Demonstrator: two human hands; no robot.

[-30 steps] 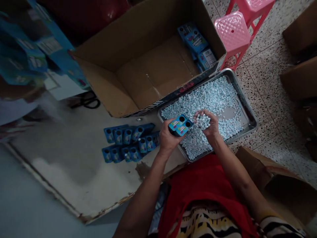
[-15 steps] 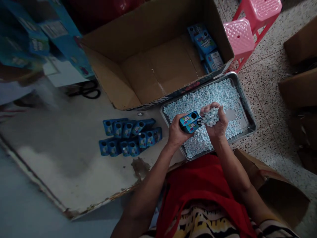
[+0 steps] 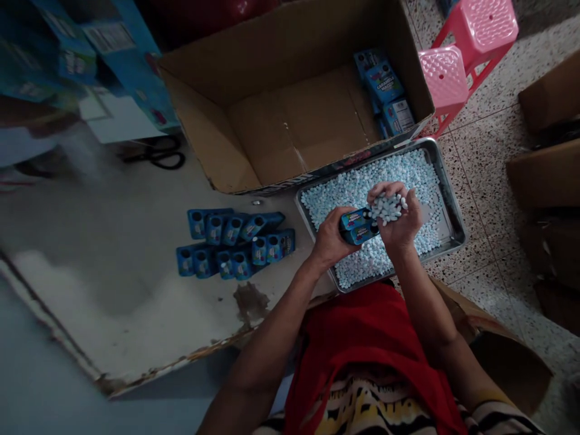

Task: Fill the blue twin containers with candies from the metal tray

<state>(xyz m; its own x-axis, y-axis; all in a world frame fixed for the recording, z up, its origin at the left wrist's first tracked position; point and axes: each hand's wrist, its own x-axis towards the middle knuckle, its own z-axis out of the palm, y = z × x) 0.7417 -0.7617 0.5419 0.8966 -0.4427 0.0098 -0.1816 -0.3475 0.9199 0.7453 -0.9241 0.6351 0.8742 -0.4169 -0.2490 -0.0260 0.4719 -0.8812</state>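
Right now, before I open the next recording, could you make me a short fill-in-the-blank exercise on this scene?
1. The left hand holds small boxes whose main color is ____.
2. The pellets are cupped in the right hand, above a tray made of ____.
3. The two stools near the large carton are colored ____.

Missing words: blue; metal; pink

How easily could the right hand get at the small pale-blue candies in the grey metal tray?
Likely yes: the right hand is above the open tray, with nothing covering the candies, though its palm holds a heap.
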